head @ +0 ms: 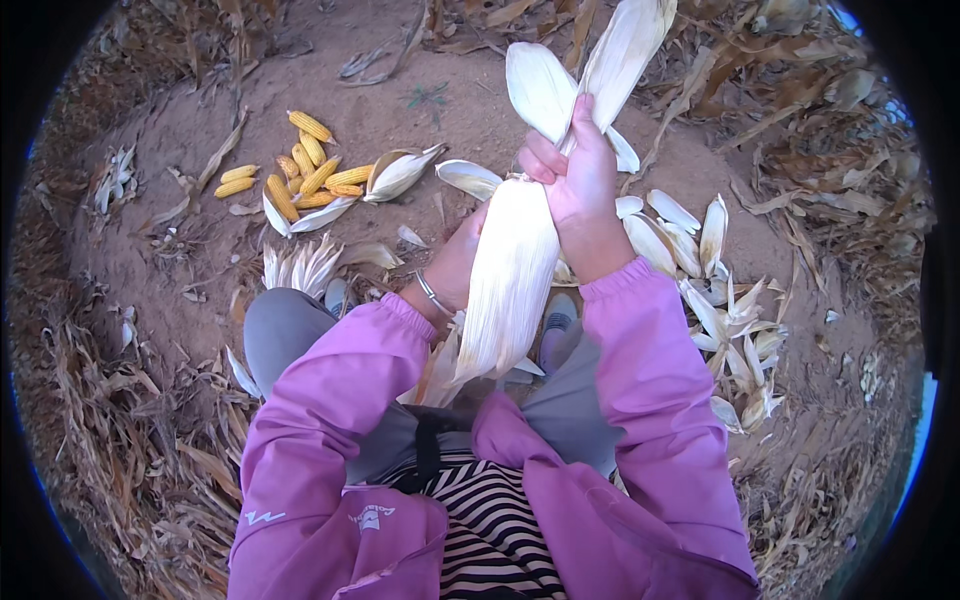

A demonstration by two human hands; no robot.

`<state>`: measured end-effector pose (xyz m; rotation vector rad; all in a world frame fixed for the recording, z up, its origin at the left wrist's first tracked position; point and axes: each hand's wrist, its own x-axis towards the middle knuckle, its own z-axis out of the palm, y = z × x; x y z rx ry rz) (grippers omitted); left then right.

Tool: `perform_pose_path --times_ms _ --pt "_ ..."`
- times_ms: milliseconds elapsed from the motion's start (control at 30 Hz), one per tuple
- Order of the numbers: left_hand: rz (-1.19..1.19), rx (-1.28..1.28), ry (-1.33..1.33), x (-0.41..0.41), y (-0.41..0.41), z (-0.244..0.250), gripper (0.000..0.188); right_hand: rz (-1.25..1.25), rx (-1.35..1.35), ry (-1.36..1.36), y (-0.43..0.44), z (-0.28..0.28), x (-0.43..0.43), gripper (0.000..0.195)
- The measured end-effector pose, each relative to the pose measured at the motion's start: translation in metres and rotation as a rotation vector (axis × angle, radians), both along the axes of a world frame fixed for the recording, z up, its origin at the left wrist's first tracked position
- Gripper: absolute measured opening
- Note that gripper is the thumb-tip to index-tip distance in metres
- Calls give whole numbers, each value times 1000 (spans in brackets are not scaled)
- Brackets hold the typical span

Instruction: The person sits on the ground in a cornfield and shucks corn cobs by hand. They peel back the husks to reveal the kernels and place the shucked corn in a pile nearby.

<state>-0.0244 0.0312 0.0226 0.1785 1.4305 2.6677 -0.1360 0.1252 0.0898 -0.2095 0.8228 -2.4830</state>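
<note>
My right hand (pixel 577 176) is closed around pale corn husk leaves (pixel 546 90) that fan out above the fist. A broad dry husk leaf (pixel 510 277) hangs from just below that fist down toward my lap. Behind this leaf's left edge is my left hand (pixel 461 259), with a metal bangle (pixel 431 292) on its wrist. The leaf covers its fingers, so I cannot tell what they hold. Any ear inside these husks is hidden.
Several bare yellow corn ears (pixel 319 172) lie on the soil at the left, beside a partly husked ear (pixel 401 174). Loose husks (pixel 731 315) are heaped at the right. Dry stalks (pixel 810 90) border the bare soil (pixel 360 105). My bent knees (pixel 285 330) flank the work.
</note>
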Motion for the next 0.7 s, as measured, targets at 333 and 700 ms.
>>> perform_pose_path --times_ms 333,700 --pt "81 403 -262 6 27 10 23 -8 -170 -14 9 -11 -12 48" --pt "-55 670 -381 13 25 21 31 65 -347 -57 13 1 -6 48"
